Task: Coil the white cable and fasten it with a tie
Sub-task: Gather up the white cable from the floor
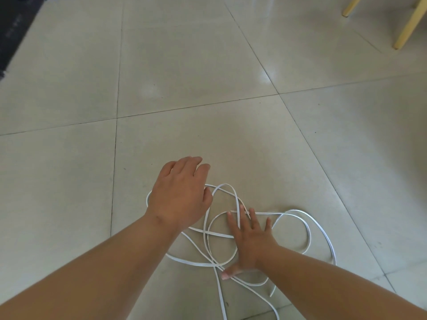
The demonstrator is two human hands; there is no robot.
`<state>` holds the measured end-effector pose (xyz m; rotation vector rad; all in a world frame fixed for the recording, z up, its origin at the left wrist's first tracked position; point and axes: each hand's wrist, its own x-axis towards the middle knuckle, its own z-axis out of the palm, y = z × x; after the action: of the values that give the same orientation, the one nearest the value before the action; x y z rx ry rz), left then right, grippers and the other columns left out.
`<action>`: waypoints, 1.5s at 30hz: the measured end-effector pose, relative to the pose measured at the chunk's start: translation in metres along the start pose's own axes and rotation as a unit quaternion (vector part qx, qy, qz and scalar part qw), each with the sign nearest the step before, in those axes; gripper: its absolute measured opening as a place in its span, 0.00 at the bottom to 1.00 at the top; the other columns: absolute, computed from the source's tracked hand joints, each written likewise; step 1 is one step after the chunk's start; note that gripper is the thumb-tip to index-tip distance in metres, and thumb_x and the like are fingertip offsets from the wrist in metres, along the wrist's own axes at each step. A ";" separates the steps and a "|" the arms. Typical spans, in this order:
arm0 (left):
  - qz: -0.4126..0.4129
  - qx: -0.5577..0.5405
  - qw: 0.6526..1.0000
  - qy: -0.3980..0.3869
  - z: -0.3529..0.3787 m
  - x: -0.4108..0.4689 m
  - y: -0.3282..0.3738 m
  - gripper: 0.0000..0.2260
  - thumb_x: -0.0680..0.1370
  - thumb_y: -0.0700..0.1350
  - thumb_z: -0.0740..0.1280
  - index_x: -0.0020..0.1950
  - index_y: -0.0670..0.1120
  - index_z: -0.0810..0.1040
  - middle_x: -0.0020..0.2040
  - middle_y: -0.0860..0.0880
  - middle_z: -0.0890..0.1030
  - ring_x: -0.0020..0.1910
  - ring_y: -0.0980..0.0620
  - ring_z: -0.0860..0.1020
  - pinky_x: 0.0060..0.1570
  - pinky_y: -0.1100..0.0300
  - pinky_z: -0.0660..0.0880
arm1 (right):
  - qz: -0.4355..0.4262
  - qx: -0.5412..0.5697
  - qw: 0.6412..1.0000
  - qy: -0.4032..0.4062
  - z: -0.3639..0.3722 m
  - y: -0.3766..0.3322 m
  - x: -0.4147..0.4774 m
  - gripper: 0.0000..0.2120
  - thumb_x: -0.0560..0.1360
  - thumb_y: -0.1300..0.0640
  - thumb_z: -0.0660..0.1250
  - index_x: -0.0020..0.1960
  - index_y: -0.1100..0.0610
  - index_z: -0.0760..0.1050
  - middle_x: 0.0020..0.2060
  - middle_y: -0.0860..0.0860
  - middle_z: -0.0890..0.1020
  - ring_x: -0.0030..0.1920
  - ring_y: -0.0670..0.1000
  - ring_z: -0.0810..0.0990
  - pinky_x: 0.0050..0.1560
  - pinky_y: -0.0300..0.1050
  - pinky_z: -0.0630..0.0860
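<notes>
A thin, flat white cable (217, 234) is seen lying in loose, overlapping loops on a glossy floor (184, 65) of large pale tiles divided by narrow dark grout lines. The right hand (250, 241) is laid palm-down on the crossing strands, fingers straight and spread, nothing gripped. The left hand (179, 195) is held over the far loop, fingers loosely curved and nothing visibly held. Pale yellow wooden legs (407, 26) are seen at the top right, a dark mat (13, 31) at the top left.

Left hand (179, 195) hovering relaxed, right hand (250, 241) flat, splayed
</notes>
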<state>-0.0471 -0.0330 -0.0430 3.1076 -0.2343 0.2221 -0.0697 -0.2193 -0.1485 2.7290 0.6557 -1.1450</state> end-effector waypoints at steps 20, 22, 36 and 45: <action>-0.002 0.000 1.000 0.021 -0.001 -0.017 -0.016 0.18 0.64 0.46 0.72 0.53 0.44 0.81 0.53 0.45 0.82 0.53 0.46 0.81 0.53 0.50 0.76 | 0.047 0.117 0.990 0.066 -0.007 -0.013 0.007 0.36 0.78 0.57 0.57 0.77 0.50 0.37 0.77 0.52 0.38 0.77 0.58 0.40 0.75 0.56 0.49; -0.003 -0.004 1.000 0.019 0.000 -0.018 -0.017 0.19 0.64 0.45 0.74 0.53 0.44 0.81 0.53 0.45 0.82 0.53 0.45 0.81 0.53 0.50 0.76 | 0.055 0.114 0.991 0.032 -0.012 -0.016 0.004 0.43 0.75 0.47 0.62 0.76 0.50 0.34 0.76 0.53 0.35 0.76 0.58 0.37 0.74 0.59 0.46; -0.014 0.005 1.000 0.000 0.004 -0.024 -0.023 0.22 0.62 0.50 0.74 0.54 0.45 0.80 0.55 0.45 0.81 0.54 0.45 0.80 0.54 0.49 0.75 | 0.157 0.106 0.981 -0.043 -0.005 -0.064 0.002 0.68 0.55 0.20 0.62 0.71 0.53 0.23 0.72 0.56 0.26 0.72 0.63 0.28 0.65 0.76 0.40; -0.034 -0.010 0.998 -0.052 0.003 -0.025 -0.023 0.24 0.66 0.53 0.70 0.60 0.46 0.77 0.61 0.46 0.78 0.62 0.46 0.75 0.61 0.49 0.70 | 0.166 0.118 0.979 -0.009 0.000 -0.076 0.001 0.66 0.60 0.26 0.66 0.73 0.56 0.25 0.73 0.60 0.29 0.72 0.66 0.30 0.68 0.73 0.42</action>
<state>-0.0678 -0.0063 -0.0502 3.1042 -0.1306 0.0577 -0.1016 -0.1509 -0.1447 2.8643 0.0554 -1.2267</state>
